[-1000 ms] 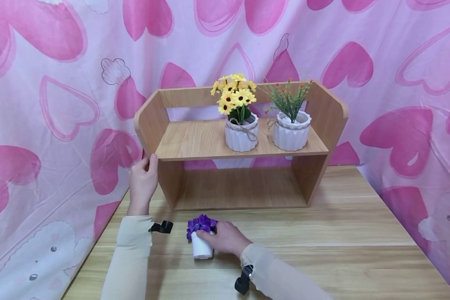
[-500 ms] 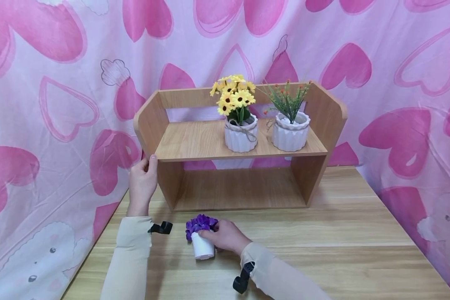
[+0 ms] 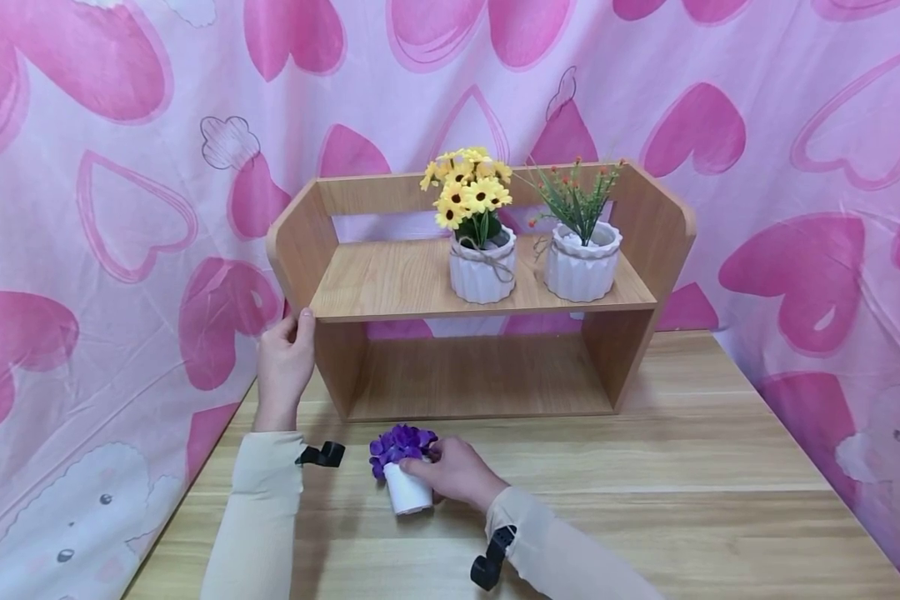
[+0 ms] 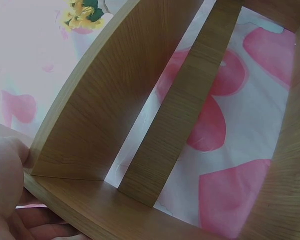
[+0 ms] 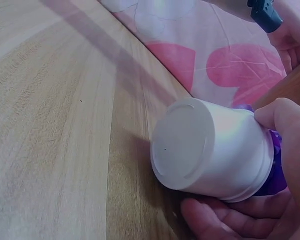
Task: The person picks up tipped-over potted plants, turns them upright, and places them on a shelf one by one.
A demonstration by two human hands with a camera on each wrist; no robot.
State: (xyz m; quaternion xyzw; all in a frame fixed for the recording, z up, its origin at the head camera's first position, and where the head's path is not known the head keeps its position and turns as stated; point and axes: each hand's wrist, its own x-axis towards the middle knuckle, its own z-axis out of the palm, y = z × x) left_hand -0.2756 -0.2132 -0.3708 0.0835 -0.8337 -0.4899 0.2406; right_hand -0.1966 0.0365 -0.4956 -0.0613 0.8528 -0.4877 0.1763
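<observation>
My right hand (image 3: 457, 473) grips a small white pot of purple flowers (image 3: 408, 490) by its rim, just in front of the shelf. The pot is tilted, its flowers leaning left and away; its round base faces the camera in the right wrist view, where the white pot (image 5: 214, 150) sits between thumb and fingers. My left hand (image 3: 286, 360) grips the left side panel of the wooden shelf (image 3: 382, 279), thumb at the front edge. In the left wrist view, the left hand's thumb (image 4: 10, 165) lies against the wood and the fingers curl behind the panel.
On the upper board stand a white pot of yellow flowers (image 3: 483, 271) and a white pot with green stems and red buds (image 3: 582, 265). The shelf stands on a wood-grain table (image 3: 682, 500). A pink heart-patterned curtain (image 3: 780, 167) hangs behind and at both sides.
The purple-flower pot has tilted further, its base swinging slightly to the right and up with my right hand. My left hand has stayed on the shelf panel.
</observation>
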